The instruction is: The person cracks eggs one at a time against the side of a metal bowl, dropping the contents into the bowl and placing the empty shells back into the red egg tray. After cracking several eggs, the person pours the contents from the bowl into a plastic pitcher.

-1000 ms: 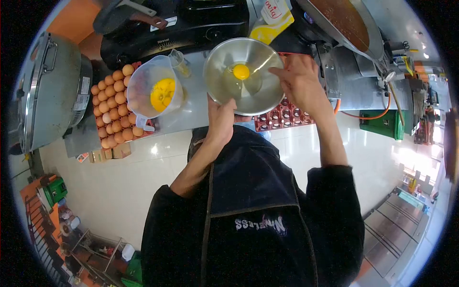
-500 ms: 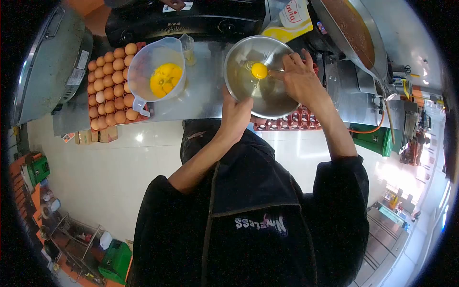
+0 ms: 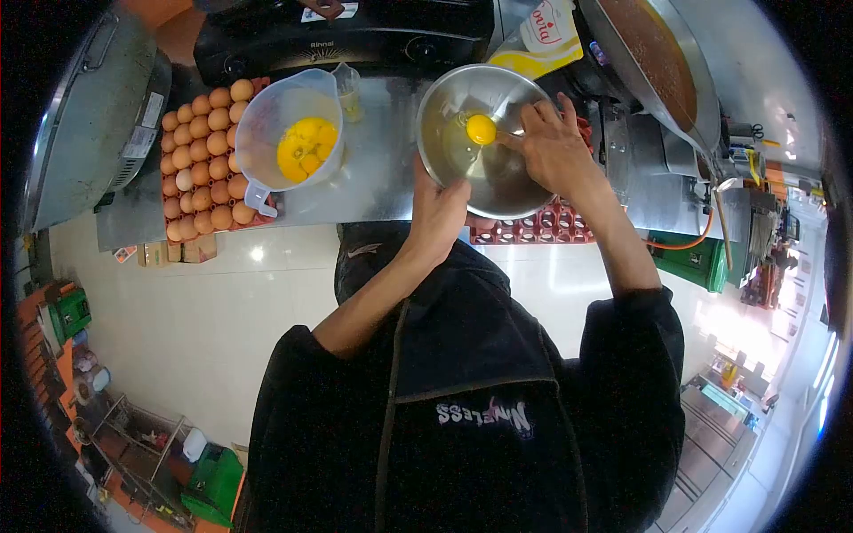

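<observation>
1. In the last second, the right hand (image 3: 564, 155) has gone from the bowl's right inner wall to the yolk (image 3: 481, 130); one digit now points to its right edge and seems to touch it. The work is now at the yolk itself, which looks whole.
2. The bowl (image 3: 511, 188) sits further right in the frame at upper centre, though the view has shifted too.
3. The left hand (image 3: 440, 213) grips the bowl's lower-left rim. The right hand's other fingers are spread and part-bent; nothing shows in its grasp, and its palm is hidden.
4. The bowl is round, smooth, shiny metal. In it the yolk lies glossy and domed, left of the digit, with clear, runny white (image 3: 456, 147) around it.
5. At upper left, a cloudy plastic jug (image 3: 258, 120) with a handle holds many yellow yolks (image 3: 306, 151); matte brown eggs (image 3: 218, 143) stand beside it in rows.
</observation>
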Demonstrator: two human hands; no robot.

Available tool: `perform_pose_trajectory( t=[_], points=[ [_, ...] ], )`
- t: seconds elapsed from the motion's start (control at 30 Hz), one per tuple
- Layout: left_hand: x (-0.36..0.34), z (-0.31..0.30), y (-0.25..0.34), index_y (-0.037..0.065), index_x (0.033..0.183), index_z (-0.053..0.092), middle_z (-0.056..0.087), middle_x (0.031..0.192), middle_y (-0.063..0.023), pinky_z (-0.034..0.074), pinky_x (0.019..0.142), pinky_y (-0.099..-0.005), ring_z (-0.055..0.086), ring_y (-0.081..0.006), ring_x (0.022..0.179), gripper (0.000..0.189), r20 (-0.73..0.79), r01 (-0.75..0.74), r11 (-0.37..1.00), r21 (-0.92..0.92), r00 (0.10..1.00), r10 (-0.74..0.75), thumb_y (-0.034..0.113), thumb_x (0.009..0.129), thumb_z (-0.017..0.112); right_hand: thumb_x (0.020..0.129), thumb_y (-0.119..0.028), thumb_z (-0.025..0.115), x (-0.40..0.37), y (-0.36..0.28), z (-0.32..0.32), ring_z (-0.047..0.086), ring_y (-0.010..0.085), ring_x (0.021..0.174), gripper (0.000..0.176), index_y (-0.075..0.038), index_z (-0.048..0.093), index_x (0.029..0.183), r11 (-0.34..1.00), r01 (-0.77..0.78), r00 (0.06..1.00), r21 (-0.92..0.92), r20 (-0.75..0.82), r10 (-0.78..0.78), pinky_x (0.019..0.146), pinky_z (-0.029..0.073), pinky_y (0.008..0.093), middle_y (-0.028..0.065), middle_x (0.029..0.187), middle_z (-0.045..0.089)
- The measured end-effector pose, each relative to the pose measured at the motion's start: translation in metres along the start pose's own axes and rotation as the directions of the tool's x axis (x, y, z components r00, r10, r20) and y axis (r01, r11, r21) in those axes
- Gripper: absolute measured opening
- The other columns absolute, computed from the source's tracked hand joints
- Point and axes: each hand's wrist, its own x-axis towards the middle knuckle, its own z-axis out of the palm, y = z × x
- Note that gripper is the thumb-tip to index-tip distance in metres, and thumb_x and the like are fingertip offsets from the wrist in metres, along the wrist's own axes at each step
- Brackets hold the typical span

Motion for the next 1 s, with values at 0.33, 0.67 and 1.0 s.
perform_pose_trajectory(
  t=[0.33,0.67,1.0],
  points=[
    [-0.001,0.004,-0.005,0.009,0.145,0.021,0.053,0.122,-0.0211,0.067,0.055,-0.0354,0.070,-0.0333,0.088,0.070,-0.050,-0.019,1.000,0.016,0.999,0.020,-0.007,0.081,0.044,0.087,-0.012,0.051,-0.004,0.003,-0.005,0.049,0.0305,0.121,0.037,-0.025,0.076,0.111,1.000,0.004,0.999,0.009,0.032,-0.005,0.116,0.023,0.0618,0.0133,0.111,0.055],
    [-0.001,0.002,-0.004,0.007,0.146,0.019,0.049,0.128,-0.0211,0.067,0.056,-0.0360,0.069,-0.0341,0.095,0.070,-0.083,-0.034,0.999,0.022,0.996,0.035,-0.008,0.081,0.043,0.076,-0.021,0.060,-0.031,0.007,-0.045,0.047,0.0313,0.122,0.028,-0.013,0.079,0.096,0.997,0.059,0.995,0.048,0.078,-0.063,0.117,0.020,0.0624,0.0136,0.112,0.053],
    [-0.004,-0.003,-0.001,0.009,0.146,0.021,0.050,0.127,-0.0201,0.067,0.056,-0.0350,0.069,-0.0322,0.094,0.069,-0.053,-0.020,0.999,0.025,0.998,0.021,-0.006,0.082,0.043,0.072,-0.010,0.071,-0.053,0.018,-0.067,0.049,0.0270,0.121,0.012,-0.010,0.074,0.084,0.959,0.123,0.987,0.256,0.070,-0.145,0.117,0.026,0.0569,0.0086,0.105,0.055]
  ],
)
